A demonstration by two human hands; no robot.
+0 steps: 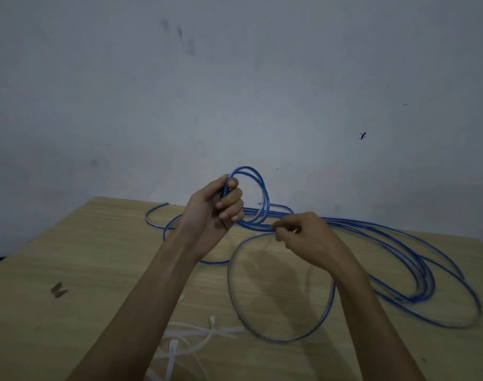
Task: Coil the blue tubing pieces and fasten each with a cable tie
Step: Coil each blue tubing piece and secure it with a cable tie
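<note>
Your left hand (218, 207) is raised above the bench (69, 259), fingers (230, 204) curled tight round a small coil (258, 196) of blue tubing, a few turns, standing upright against the wall (235, 78). Your right hand (303, 235) is just beside the coil, thumb and fingertips pinching the tubing strand where it leaves the bottom of the coil. The rest of the tubing (400, 257) lies in loose long loops on the bench, mostly to your right, with one big loop under your right forearm and ends trailing left behind your left wrist. White ties (196, 336) lie in a loose pile near the front edge, between your forearms.
</note>
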